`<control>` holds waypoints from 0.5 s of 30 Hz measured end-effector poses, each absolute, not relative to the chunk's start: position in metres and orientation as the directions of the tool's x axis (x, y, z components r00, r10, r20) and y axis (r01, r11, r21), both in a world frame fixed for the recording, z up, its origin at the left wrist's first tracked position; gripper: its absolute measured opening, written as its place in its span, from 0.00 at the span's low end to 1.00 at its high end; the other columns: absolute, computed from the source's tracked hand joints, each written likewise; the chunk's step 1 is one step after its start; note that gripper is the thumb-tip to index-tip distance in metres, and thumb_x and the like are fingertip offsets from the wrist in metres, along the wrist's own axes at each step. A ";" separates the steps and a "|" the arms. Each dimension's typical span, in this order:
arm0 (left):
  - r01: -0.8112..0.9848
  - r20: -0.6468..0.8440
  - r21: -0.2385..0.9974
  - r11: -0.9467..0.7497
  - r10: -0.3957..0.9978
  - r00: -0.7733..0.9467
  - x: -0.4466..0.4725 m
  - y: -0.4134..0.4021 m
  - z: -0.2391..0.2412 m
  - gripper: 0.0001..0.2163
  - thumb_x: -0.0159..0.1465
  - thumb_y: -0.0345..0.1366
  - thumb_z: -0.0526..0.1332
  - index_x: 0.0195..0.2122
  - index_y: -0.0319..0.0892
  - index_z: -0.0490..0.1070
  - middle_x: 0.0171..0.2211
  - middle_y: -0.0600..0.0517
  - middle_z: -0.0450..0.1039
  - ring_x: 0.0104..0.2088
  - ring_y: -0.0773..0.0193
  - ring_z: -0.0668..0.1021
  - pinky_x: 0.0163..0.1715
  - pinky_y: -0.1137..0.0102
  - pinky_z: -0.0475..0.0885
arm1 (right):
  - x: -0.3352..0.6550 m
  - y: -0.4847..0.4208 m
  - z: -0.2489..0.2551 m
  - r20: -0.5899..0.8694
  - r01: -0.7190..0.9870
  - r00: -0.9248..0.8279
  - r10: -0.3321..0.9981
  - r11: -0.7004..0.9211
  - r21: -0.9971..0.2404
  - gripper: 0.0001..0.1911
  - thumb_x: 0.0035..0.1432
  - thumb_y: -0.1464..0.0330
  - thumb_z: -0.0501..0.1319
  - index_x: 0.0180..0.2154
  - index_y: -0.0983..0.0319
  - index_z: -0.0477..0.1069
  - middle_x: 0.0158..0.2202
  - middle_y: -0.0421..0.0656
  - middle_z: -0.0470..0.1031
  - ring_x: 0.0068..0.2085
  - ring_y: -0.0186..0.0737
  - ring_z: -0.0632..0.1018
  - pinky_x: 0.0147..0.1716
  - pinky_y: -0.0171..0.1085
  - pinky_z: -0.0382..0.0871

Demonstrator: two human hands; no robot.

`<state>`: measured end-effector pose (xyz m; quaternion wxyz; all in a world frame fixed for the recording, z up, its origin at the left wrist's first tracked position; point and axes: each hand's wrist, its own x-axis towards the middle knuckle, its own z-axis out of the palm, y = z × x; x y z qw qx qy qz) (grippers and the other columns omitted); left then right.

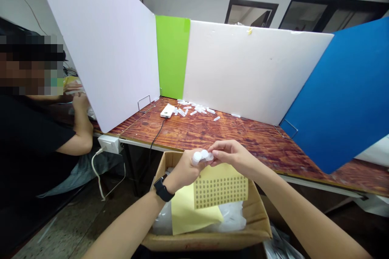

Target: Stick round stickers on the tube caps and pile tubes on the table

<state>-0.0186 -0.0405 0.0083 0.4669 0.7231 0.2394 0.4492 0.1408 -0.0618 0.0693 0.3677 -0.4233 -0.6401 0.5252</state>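
My left hand (184, 172), with a black watch on the wrist, is closed around several small white plastic tubes (197, 158), their round ends facing me. The thumb and fingertips of my right hand (235, 156) pinch at the right end of these tubes; whether a sticker is between them is too small to see. Just below both hands hangs a yellow sticker sheet (220, 192) with rows of small dark round marks. Its upper edge is partly hidden by the hands. A plain yellow sheet (191, 214) lies behind it on clear plastic bags (234, 215) in a cardboard box (209, 243).
On the wooden table (243, 139), several white tubes (199, 109) lie scattered near a white device (167, 111) with a black cable. White (127, 64), green (172, 56) and blue (343, 93) panels surround the tabletop. To the left, a co-worker (33, 141) handles items beyond the panel.
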 end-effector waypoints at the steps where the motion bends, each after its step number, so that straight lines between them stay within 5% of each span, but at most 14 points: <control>1: -0.082 0.427 0.891 -0.447 0.760 0.490 -0.019 -0.041 0.008 0.07 0.57 0.37 0.57 0.26 0.38 0.66 0.24 0.53 0.68 0.24 0.70 0.67 0.26 0.74 0.62 | 0.141 -0.062 0.068 0.028 0.145 -0.371 0.928 0.088 -0.986 0.11 0.46 0.64 0.63 0.30 0.65 0.72 0.26 0.42 0.74 0.27 0.34 0.75 0.32 0.37 0.71; 9: -0.066 0.394 0.913 -0.403 0.823 0.409 -0.015 -0.034 0.003 0.05 0.54 0.35 0.58 0.29 0.39 0.67 0.27 0.52 0.69 0.27 0.68 0.70 0.29 0.73 0.66 | 0.141 -0.053 0.055 0.151 0.232 -0.232 0.961 0.205 -0.951 0.08 0.49 0.66 0.60 0.30 0.65 0.71 0.26 0.43 0.74 0.28 0.37 0.75 0.32 0.39 0.70; 12: -0.082 0.344 0.938 -0.336 0.932 0.119 -0.013 -0.023 -0.003 0.08 0.53 0.35 0.59 0.33 0.39 0.67 0.31 0.51 0.69 0.31 0.66 0.71 0.33 0.71 0.67 | 0.134 -0.055 0.049 0.441 0.529 0.000 0.897 0.375 -0.762 0.07 0.52 0.69 0.56 0.33 0.64 0.69 0.32 0.45 0.72 0.32 0.38 0.74 0.33 0.38 0.69; 15: -0.138 0.205 0.966 -0.220 0.972 -0.117 -0.014 -0.012 -0.008 0.09 0.51 0.36 0.60 0.32 0.38 0.67 0.30 0.51 0.69 0.31 0.66 0.72 0.33 0.71 0.67 | 0.120 -0.061 0.035 0.574 0.705 -0.024 0.818 0.422 -0.571 0.06 0.54 0.70 0.54 0.33 0.63 0.68 0.34 0.46 0.70 0.32 0.38 0.72 0.33 0.38 0.67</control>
